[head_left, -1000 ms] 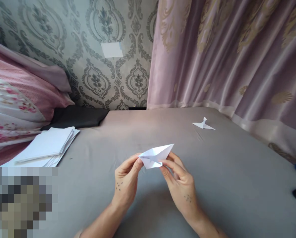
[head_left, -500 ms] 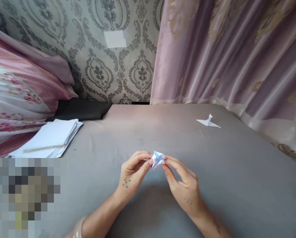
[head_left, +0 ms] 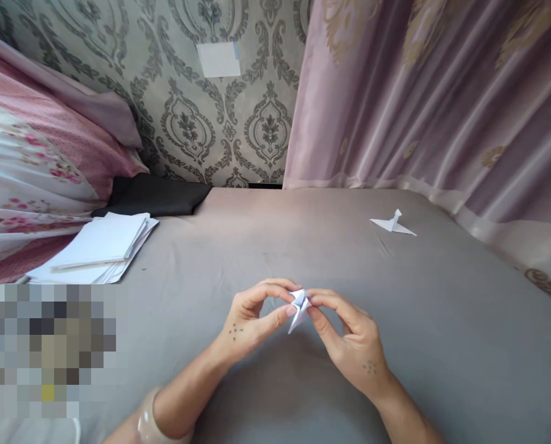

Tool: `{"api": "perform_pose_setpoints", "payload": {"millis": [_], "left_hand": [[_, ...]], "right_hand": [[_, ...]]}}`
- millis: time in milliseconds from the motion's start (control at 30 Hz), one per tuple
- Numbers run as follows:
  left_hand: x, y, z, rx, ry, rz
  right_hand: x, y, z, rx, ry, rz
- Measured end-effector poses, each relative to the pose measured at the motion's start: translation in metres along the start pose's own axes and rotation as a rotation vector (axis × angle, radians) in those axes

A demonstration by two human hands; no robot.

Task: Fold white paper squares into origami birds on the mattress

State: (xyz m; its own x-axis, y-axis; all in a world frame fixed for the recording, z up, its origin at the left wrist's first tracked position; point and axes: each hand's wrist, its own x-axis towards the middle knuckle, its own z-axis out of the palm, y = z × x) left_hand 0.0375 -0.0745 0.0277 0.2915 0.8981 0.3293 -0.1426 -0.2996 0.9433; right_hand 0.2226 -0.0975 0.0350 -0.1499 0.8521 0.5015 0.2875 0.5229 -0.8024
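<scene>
A small folded piece of white paper (head_left: 299, 308), with pointed flaps, is held above the grey surface in front of me. My left hand (head_left: 257, 317) pinches its left side between thumb and fingers. On the opposite side, the thumb and fingers of my right hand (head_left: 349, 336) grip the paper too. One narrow point of it hangs downward between the hands. Farther back on the right lies a folded paper bird (head_left: 394, 224) with a raised head and two spread wings.
At the left, a stack of white paper sheets (head_left: 104, 240) lies beside a black folded item (head_left: 159, 194). The grey cloth-covered surface (head_left: 257, 240) reaches to a patterned wall (head_left: 229, 123). A pink curtain (head_left: 372, 111) hangs along the right; floral fabric (head_left: 35, 166) bulges at the left.
The folded paper has turned and narrowed between my fingers, with one point now aiming down. Both hands keep hold of it. The whole view has shifted slightly.
</scene>
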Motion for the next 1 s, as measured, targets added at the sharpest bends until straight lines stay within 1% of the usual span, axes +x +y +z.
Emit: {"api": "perform_pose_setpoints", "payload": {"millis": [100,200,333,600,833,1000], "left_hand": [[0.001,0.001,0.002,-0.037,-0.002,-0.001],[0.001,0.002,0.005,-0.077,0.018,-0.029],[0.002,0.001,0.009,-0.143,0.047,-0.130],[0.002,-0.001,0.013,-0.264,0.075,-0.297],[0.001,-0.006,0.015,-0.262,0.066,-0.386],[0.001,-0.006,0.014,-0.227,0.052,-0.415]], "right_hand": [[0.000,0.000,0.001,0.053,-0.031,0.043],[-0.002,0.002,0.003,0.073,-0.009,0.087],[-0.003,0.004,0.006,0.098,0.031,0.168],[0.002,0.000,0.005,0.291,-0.002,0.307],[0.005,-0.001,0.005,0.361,-0.005,0.445],[0.003,0.001,0.005,0.391,0.003,0.479]]}}
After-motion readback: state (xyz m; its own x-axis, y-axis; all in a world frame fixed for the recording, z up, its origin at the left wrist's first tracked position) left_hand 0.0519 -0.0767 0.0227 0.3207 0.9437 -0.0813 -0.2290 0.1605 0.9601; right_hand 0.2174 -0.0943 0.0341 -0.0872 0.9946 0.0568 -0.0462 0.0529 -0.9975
